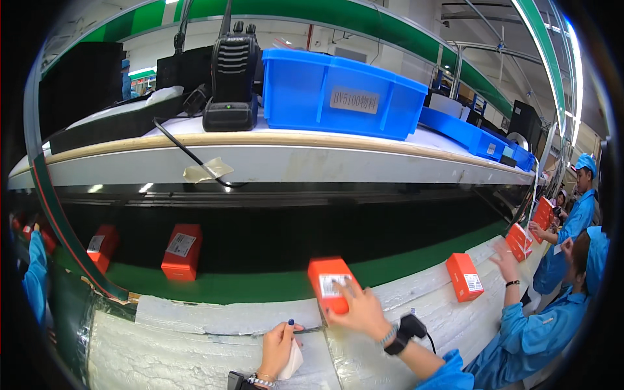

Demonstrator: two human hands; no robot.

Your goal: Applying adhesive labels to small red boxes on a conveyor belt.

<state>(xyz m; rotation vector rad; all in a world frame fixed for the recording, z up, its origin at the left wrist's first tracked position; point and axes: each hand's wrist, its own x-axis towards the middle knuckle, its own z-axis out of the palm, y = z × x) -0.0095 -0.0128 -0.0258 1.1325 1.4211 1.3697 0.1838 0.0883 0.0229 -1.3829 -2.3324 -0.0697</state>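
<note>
The right hand [361, 311] lies spread, fingers pressing an orange box [331, 281] at the padded counter's [169, 351] far edge. The left hand [278, 348] pinches a white cloth [292, 361] and blue-tipped pen [290, 322]. Two more orange boxes [182, 252] ride the green belt [260, 283]; another [465, 277] sits near a co-worker's hand [506, 262]. Two blue bins [338, 94] and a black radio [232, 78] occupy the shelf above.

My right hand [361, 312] rests on an orange box [331, 281] with a white label; my left hand [278, 344] pinches a white cloth [292, 361]. Green belt [260, 283], blue bin [338, 94], black radio [233, 71].
</note>
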